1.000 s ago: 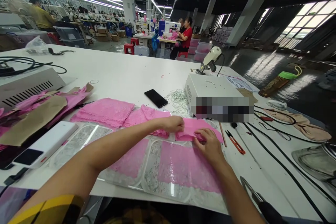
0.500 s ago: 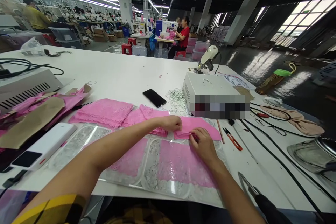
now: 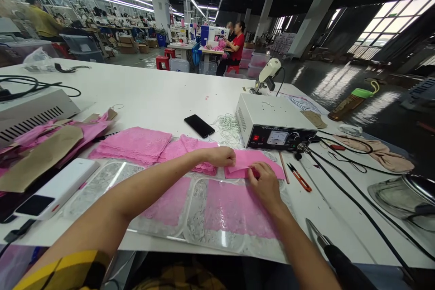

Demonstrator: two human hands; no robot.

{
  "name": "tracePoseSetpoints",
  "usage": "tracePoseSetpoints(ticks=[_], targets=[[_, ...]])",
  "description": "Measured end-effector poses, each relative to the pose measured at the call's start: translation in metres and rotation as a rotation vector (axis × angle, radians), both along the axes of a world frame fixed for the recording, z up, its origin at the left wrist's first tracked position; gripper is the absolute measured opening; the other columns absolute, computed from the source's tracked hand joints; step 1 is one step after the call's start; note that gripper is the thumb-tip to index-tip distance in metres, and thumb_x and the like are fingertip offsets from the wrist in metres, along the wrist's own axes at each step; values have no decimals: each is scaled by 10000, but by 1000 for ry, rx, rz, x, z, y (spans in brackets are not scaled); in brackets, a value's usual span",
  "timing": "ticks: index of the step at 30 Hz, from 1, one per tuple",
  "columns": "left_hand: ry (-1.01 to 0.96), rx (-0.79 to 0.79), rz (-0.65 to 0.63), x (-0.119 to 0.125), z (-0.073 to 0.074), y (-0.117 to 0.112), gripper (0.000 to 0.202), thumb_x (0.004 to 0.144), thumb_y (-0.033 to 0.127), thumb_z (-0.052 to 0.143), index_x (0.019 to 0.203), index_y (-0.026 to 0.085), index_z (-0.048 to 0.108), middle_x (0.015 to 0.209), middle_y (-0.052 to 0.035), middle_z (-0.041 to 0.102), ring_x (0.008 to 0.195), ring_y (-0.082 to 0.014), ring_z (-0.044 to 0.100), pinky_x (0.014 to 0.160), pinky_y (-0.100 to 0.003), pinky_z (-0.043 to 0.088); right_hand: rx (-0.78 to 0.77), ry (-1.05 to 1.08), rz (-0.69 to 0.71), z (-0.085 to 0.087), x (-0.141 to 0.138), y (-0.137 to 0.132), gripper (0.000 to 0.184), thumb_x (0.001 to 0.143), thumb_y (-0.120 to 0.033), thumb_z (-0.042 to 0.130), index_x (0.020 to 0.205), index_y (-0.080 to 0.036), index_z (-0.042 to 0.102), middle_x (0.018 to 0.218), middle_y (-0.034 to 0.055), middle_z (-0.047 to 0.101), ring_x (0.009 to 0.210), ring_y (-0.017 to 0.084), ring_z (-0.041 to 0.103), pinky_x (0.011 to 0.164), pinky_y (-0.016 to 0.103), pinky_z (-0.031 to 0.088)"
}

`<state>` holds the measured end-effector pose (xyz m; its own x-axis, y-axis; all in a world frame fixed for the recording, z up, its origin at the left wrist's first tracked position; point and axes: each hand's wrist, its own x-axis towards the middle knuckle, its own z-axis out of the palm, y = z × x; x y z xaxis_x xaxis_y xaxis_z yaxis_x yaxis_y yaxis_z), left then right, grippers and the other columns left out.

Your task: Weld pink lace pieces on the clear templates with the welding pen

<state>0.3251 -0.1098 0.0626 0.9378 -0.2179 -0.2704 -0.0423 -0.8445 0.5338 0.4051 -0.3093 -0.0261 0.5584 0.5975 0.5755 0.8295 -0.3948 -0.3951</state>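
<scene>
The small pink fabric piece lies flat on the white table, just in front of the white control box. The left hand is curled closed on the piece's left edge, fingers tucked under. The right hand comes at it from the near side, thumb and forefinger pinched together on the near edge (the other fingers bent loosely behind them). So the cloth sits between the two hands, spreading away from the fingertips towards the box.

Beneath the wrists is a clear plastic template with pink lace showing through. A stack of pink lace lies to the left, a black phone is beyond it, and red snips are just to the right.
</scene>
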Motion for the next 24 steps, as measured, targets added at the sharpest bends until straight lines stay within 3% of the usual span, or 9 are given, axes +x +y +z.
tracePoseSetpoints(ticks=[5,9,15,24], targets=[[-24,-16,-57,-14,10,-1,158,846,137,470,725,140,572,835,-27,600,724,-132,528,652,-239,403,-27,-61,-29,6,4,-25,161,820,-200,473,852,-203,631,877,71,666,841,228,582,759,372,455],[-18,-28,-128,-42,9,-12,156,832,125,514,693,147,581,867,-35,602,752,-137,547,693,-242,423,-64,-107,116,13,-19,-57,158,853,-184,472,901,-215,620,887,42,668,853,201,601,777,347,462],[-10,-10,-207,-87,-4,-35,147,790,94,610,666,169,581,877,-32,622,829,-168,577,738,-274,427,-78,-305,316,9,-55,-98,146,902,-151,499,992,-188,608,891,54,642,846,187,592,824,341,462],[-140,50,-247,-111,-2,-45,168,813,114,593,666,188,559,888,-22,619,848,-182,560,783,-319,373,-69,-295,388,11,-67,-113,187,901,-125,514,1017,-212,632,885,43,650,833,165,616,831,331,476]])
